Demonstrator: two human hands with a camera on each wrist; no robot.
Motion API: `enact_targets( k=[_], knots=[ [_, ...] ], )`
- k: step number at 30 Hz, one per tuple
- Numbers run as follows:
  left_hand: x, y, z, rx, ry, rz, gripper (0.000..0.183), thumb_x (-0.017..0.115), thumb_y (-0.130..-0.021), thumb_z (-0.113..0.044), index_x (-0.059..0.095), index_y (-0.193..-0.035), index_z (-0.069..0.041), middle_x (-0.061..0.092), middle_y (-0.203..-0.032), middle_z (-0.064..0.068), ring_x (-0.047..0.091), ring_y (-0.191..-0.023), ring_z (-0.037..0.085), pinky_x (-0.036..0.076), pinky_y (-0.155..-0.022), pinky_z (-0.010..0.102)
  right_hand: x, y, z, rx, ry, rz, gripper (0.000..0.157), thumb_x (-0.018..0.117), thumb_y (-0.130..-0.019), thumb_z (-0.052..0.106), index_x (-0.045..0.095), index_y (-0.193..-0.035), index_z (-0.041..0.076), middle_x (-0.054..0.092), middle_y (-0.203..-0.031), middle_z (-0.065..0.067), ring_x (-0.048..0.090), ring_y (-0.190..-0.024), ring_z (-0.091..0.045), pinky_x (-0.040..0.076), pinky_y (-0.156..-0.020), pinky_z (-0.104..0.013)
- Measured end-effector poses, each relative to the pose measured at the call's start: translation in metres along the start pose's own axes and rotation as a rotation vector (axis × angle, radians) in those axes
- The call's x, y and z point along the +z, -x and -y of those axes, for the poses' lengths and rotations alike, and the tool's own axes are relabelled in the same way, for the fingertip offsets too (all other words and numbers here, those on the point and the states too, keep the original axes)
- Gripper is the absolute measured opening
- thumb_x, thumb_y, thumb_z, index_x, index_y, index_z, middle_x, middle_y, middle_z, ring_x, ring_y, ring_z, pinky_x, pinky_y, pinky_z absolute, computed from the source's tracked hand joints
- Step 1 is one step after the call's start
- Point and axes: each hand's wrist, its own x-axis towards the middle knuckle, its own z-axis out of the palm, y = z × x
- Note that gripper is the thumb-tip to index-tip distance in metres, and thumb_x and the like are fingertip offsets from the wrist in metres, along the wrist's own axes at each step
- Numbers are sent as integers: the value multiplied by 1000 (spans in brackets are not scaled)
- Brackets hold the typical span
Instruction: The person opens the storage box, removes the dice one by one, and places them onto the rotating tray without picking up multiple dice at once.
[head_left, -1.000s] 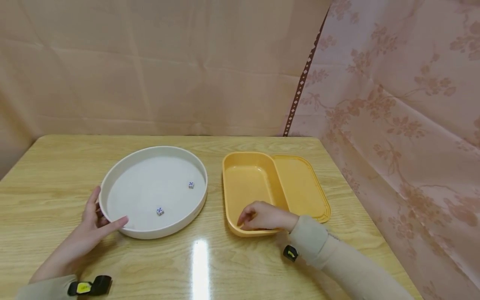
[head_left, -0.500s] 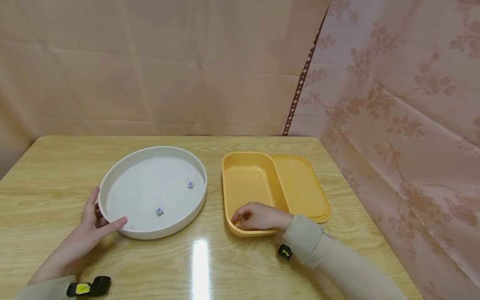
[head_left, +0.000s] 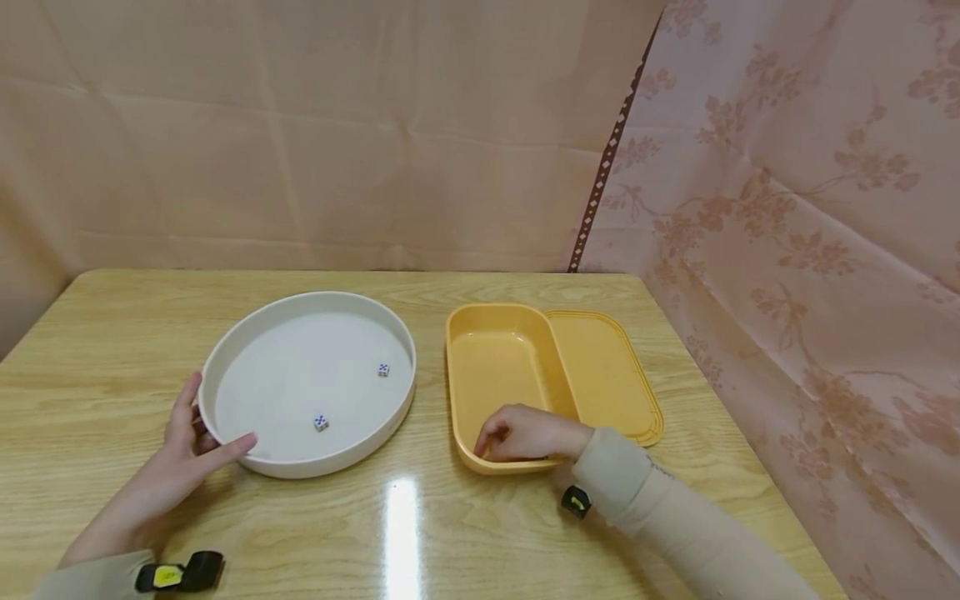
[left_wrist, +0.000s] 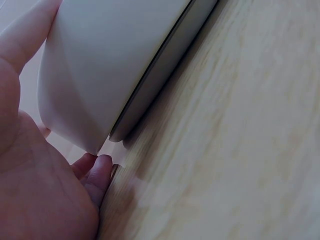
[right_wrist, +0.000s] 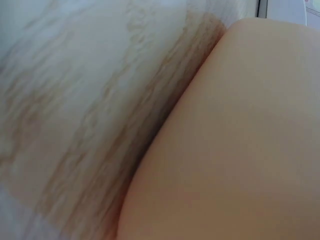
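A round white tray [head_left: 292, 367] stands on the left of the table. My left hand [head_left: 183, 450] holds its near-left rim, the thumb over the edge and the fingers along the outside; the left wrist view shows fingertips at the tray's lower edge. Two white dice with blue pips, one die [head_left: 321, 423] near the front and another die [head_left: 383, 370] to the right, lie in it. My right hand [head_left: 525, 433] reaches into the near end of a yellow box [head_left: 495, 358] with bent fingers pointing down. Whether they pinch anything I cannot tell.
A flat yellow lid [head_left: 603, 367] lies against the box's right side. The wooden table [head_left: 322, 542] ends at a beige cloth [head_left: 337, 142] behind and a pink flowered cloth [head_left: 817, 250] on the right. In the right wrist view the box's outer wall [right_wrist: 235, 140] fills much of the picture.
My right hand has shifted slightly left and then back right inside the box. My left hand, the tray and both dice keep their places.
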Motion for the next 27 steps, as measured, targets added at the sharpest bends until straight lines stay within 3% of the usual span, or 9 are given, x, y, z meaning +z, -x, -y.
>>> enact_targets(
  k=[1, 3, 5, 9, 18, 27],
  knots=[
    [0, 0, 0, 3, -2, -2, 111, 60, -100, -25, -40, -147, -22, -11, -158, 36, 37, -134, 31, 39, -80, -1, -1, 1, 0, 0, 3, 2, 17, 62, -84, 3, 76, -95, 5, 56, -69, 9, 48, -66, -1, 41, -64, -16],
    [0, 1, 0, 2, -4, -4, 111, 60, -99, -25, -40, -147, -22, -9, -158, 36, 38, -132, 28, 40, -80, 0, -2, 2, -1, 1, -3, 6, 18, 62, -83, 2, 76, -94, 5, 55, -68, 10, 47, -65, -1, 40, -65, -16],
    [0, 1, -1, -5, 2, -1, 111, 60, -100, -25, -40, -147, -22, -11, -158, 36, 37, -135, 30, 39, -80, -1, -4, 4, -2, 7, -13, 9, 18, 62, -83, 1, 76, -93, 5, 54, -66, 10, 46, -63, -1, 39, -63, -16],
    [0, 2, -5, -32, 27, 15, 111, 59, -100, -27, -43, -144, -24, -18, -158, 34, 15, -140, 54, 37, -78, -2, -7, 7, 0, 20, -8, 13, 20, 61, -82, -2, 77, -92, 5, 53, -63, 11, 45, -59, 0, 38, -59, -15],
    [1, 2, -2, -29, -4, 1, 111, 60, -100, -28, -42, -145, -23, -13, -158, 36, 22, -136, 50, 37, -78, -2, -15, 16, 1, 34, 33, 20, 21, 60, -81, -4, 76, -91, 4, 55, -63, 10, 45, -59, -1, 37, -58, -15],
    [1, 1, 0, -35, -13, -2, 112, 60, -100, -28, -42, -145, -24, -10, -157, 37, 26, -132, 47, 38, -77, -1, -19, 21, 0, 76, -25, 27, 23, 60, -77, -9, 76, -90, 2, 53, -62, 9, 44, -52, -2, 34, -49, -16]
  ],
)
